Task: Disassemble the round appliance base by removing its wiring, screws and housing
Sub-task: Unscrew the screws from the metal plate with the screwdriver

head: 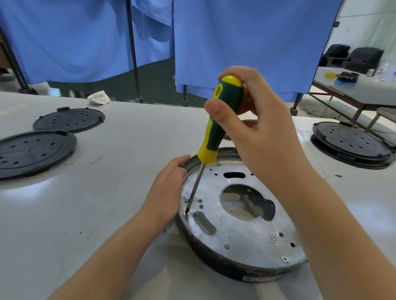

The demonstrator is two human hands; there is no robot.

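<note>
Both forearms reach in from the bottom edge toward the base [239, 214], which lies near the front of the table [67, 234], metal plate up, black rim below. Its plate shows a large central cut-out, slots, small holes and a screw [284, 259] near the front edge.

At the base's left rim, the left hand [165, 190] steadies it, its fingers [182, 159] curled over the raised metal edge. Above, the right hand [253, 121] grips the handle of a yellow-and-green screwdriver [218, 118], thumb pressed across the front and the other fingers wrapped round behind. The shaft slants down and left, and its tip sits on a screw head [185, 213] at the plate's left edge, just beside the left palm.

Judging from this, the screw stage is in hand, with at least two screws left in the plate. The main risk is the tip camming out: the shaft is tilted rather than square to the plate, so turning under weak downward pressure could round off the head or send the blade skidding into the left hand beside it. The base could also spin on the smooth table if the left grip loosens.

Two black covers [28, 153] lie well apart at left, and a stack of black discs [351, 144] at far right.
</note>
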